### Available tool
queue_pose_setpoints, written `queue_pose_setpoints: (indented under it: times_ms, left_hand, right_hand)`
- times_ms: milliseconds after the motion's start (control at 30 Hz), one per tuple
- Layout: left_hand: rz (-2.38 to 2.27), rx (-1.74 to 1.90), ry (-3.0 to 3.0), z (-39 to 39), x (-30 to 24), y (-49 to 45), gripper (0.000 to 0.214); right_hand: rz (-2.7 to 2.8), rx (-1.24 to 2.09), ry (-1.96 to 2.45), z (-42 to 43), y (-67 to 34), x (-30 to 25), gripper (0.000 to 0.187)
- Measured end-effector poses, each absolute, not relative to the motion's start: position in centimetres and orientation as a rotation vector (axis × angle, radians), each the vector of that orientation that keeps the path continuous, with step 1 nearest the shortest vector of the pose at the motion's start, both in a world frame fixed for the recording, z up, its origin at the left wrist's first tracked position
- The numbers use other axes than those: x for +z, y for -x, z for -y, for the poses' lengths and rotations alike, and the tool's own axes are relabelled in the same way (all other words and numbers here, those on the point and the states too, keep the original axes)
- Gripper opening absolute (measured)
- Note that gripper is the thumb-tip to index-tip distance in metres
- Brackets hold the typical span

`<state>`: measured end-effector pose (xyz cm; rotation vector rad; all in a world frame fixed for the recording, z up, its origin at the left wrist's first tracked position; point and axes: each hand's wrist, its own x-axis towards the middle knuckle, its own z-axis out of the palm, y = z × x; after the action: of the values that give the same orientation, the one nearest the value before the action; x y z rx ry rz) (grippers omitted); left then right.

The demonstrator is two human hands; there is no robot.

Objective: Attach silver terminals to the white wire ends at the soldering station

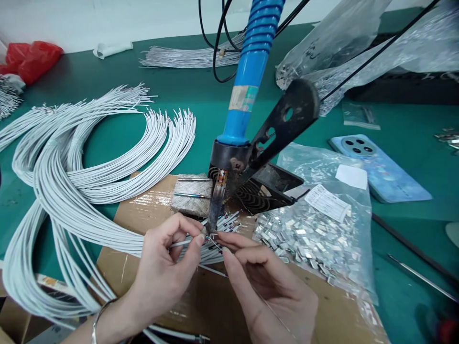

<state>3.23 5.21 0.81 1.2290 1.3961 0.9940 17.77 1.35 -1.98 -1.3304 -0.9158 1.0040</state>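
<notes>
My left hand (175, 260) is closed, thumb and forefinger pinching a white cable (181, 243) close to its end. Right at its fingertips is the tip of a soldering iron (214, 215) with a blue handle, pointing down from a black clamp. My right hand (272, 286) is closed too, on a thin solder wire (274, 313) that runs down across the palm. Its fingertips lie just right of the iron tip, by a small shiny piece (214, 236) too small to name. Behind the fingers lie many white cable ends (229, 222), partly hidden.
Large bundles of white cables (89, 210) curve across the left. A grey block (192, 196) sits behind the hands on the cardboard (136, 205). To the right are a clear bag of small metal pieces (304, 234), a blue phone (383, 167) and a thin metal rod (423, 277).
</notes>
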Motion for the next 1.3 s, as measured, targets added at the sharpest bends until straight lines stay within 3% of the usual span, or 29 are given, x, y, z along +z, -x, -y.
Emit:
queue_pose_setpoints:
  times_ms: [1300]
  left_hand:
    - [-1.463, 0.998, -1.208, -5.49, 1.27, -3.13, 0.013]
  right_hand:
    - [0.915, 1.050, 1.284, -1.50, -17.68, -1.55, 0.021]
